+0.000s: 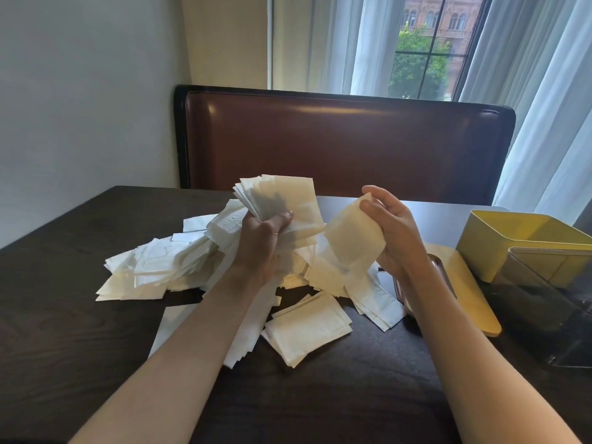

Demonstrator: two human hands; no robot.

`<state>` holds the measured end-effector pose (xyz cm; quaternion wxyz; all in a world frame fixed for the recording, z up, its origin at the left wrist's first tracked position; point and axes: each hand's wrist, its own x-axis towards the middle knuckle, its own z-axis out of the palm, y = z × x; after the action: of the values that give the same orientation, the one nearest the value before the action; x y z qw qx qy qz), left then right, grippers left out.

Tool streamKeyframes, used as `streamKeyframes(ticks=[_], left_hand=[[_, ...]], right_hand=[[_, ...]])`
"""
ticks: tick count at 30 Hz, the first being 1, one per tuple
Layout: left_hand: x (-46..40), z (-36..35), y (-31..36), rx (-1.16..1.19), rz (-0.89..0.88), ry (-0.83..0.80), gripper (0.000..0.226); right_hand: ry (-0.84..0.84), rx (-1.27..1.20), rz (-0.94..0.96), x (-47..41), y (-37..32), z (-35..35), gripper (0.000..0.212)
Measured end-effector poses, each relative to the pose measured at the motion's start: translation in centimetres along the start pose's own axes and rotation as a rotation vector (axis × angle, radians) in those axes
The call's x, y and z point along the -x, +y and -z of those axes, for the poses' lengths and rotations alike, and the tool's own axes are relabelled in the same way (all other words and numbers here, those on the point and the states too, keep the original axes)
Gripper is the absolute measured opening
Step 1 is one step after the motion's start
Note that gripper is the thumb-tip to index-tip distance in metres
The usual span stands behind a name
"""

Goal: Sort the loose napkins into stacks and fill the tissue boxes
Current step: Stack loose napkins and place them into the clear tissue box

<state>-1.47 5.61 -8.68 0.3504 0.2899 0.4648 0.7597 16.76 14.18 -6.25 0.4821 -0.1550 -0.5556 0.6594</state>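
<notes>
1. The left hand [266, 238] is raised above the bench [80, 315], its fingers [285, 216] curled and clamped on a thick bundle of napkins [282, 200] that fans upward and away from the thumb.
2. The right hand [394, 232] is held up just beside it, thumb and fingers pinching the top edge of a single napkin [354, 238], which hangs down in front of the palm.
3. The bundle and the single napkin are apart, with a narrow gap between them.
4. Below and to the left of the left fingers a loose pile of napkins [153, 267] sprawls across the dark bench, overlapping at many angles.
5. Under both wrists, nearer the person, lies a small flat stack [307, 328] of napkins; more loose sheets [374, 302] spread beneath the right fingers.
6. To the right of the right hand stands a yellow box [512, 235], open at the top, with a yellow lid [474, 299] lying flat on the bench beside the right forearm.
7. A clear box [551, 302] sits in front of the yellow one, at the right edge of view.
8. Beyond the fingers, a brown padded seat back [346, 145] rises behind the bench, with a curtained window [423, 46] above it.
</notes>
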Motion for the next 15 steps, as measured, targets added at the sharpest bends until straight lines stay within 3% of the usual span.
streamKeyframes(ticks=[5,9,13,15], left_hand=[[0.7,-0.4,-0.2,-0.054,0.133,-0.220,0.042],[0.9,-0.6,-0.3,-0.037,0.150,-0.245,0.037],[1.0,-0.6,-0.2,-0.070,0.164,-0.279,0.036],[1.6,-1.2,0.2,-0.110,0.169,-0.314,0.015]], right_hand=[[-0.086,-0.057,-0.022,0.5,-0.2,-0.4,0.025],[-0.165,-0.177,-0.004,0.6,-0.4,0.0,0.066],[-0.065,-0.061,0.044,0.7,-0.4,-0.6,0.019],[-0.028,0.008,0.058,0.6,0.0,-1.1,0.023]])
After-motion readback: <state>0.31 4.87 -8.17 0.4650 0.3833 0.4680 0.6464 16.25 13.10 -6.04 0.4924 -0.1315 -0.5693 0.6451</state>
